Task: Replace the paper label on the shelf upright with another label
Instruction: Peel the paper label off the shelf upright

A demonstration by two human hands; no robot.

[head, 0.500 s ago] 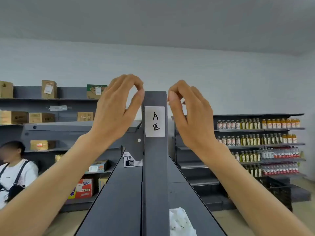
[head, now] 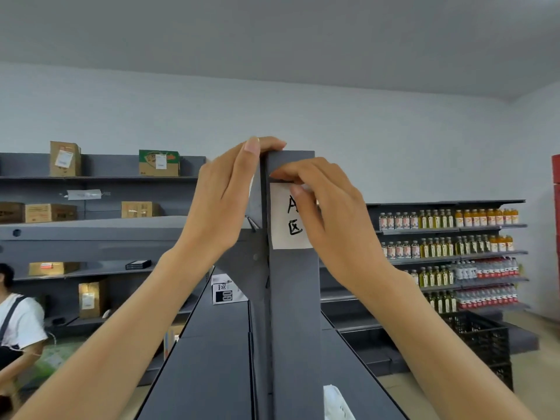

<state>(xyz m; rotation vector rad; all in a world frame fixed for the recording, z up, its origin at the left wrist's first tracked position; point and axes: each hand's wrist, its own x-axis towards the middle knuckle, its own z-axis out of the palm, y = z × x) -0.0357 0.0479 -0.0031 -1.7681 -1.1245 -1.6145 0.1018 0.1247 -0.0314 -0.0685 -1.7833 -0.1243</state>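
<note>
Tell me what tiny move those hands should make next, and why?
Probably peel the paper label's top edge downward with the right hand: its fingertips sit at that edge, the left hand braces the shelf upright, and the label looks fully stuck.

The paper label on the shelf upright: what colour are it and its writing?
The paper label is white with black handwritten characters, seen in the head view.

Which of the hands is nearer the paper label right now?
Right. The right hand has fingertips on the paper label at its top edge; the left hand grips the shelf upright beside it.
</note>
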